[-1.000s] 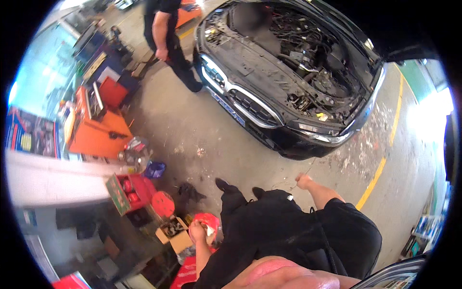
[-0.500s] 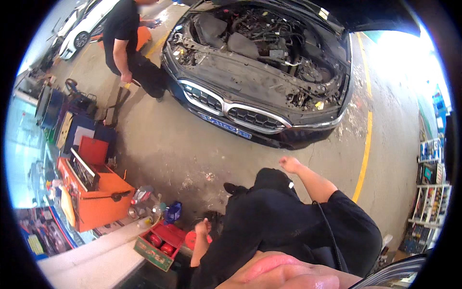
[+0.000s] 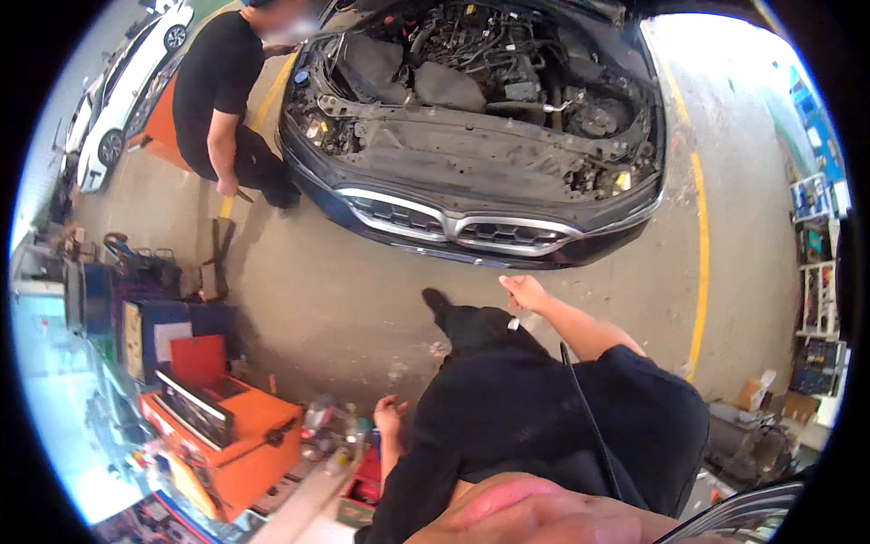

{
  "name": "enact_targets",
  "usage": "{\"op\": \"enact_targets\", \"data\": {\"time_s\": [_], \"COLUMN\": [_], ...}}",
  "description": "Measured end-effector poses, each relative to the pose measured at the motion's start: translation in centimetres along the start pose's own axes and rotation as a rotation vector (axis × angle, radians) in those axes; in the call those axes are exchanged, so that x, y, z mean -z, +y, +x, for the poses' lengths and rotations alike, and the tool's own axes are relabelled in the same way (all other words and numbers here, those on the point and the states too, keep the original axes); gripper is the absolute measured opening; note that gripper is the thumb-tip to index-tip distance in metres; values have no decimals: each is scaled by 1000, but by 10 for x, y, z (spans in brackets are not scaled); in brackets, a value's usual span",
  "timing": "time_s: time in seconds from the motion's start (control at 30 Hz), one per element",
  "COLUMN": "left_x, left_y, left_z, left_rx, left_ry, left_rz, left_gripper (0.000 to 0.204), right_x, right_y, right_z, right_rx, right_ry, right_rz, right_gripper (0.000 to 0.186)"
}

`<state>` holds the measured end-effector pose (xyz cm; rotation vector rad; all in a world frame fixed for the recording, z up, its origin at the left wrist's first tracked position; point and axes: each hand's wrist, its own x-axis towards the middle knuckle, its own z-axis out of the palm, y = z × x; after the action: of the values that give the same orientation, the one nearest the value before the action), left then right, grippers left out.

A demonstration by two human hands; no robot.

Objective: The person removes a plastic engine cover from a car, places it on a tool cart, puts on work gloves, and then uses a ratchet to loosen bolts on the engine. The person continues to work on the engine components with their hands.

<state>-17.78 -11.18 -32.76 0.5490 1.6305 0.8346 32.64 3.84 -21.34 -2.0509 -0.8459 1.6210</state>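
Observation:
My right hand [image 3: 524, 293] is held out in front of my body, its fingers curled closed. Whether it holds a small thing is hidden. The front bumper and grille [image 3: 507, 235] of a dark car lie beyond it, a short way off and untouched. Low at my left side hangs my left hand [image 3: 389, 415], fingers loosely bent and a little apart, with nothing visible in it. Close by it is a red open box [image 3: 363, 486], partly covered by my arm. The car's hood is raised, baring its engine bay [image 3: 489, 68].
An orange tool chest [image 3: 258, 458] with a raised red lid stands at my left among bottles. Another person [image 3: 213, 91] in black is by the car's left corner, a thin object in one hand. Shelves [image 3: 816, 299] line the right, and parts [image 3: 748, 444] lie behind me.
My view has turned and shifted: the tool chest and red box sit lower and further right. One of my feet has come forward. My right hand stays raised; my left hand's fingers look looser.

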Motion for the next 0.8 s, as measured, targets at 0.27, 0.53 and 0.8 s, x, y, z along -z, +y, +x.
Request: {"op": "enact_targets", "data": {"time_s": [0.27, 0.53, 0.8], "left_x": [-72, -123, -12], "left_y": [264, 423, 383], "left_z": [30, 107, 274], "left_rx": [-473, -656, -305], "left_ry": [-60, -507, -698], "left_rz": [563, 399, 548], "left_gripper": [37, 65, 43], "right_x": [-182, -263, 80], "right_y": [-153, -329, -445], "right_z": [105, 59, 167], "right_rx": [660, 281, 410], "right_ry": [-525, -936, 548], "right_rz": [-457, 472, -222], "right_gripper": [59, 70, 10]}}
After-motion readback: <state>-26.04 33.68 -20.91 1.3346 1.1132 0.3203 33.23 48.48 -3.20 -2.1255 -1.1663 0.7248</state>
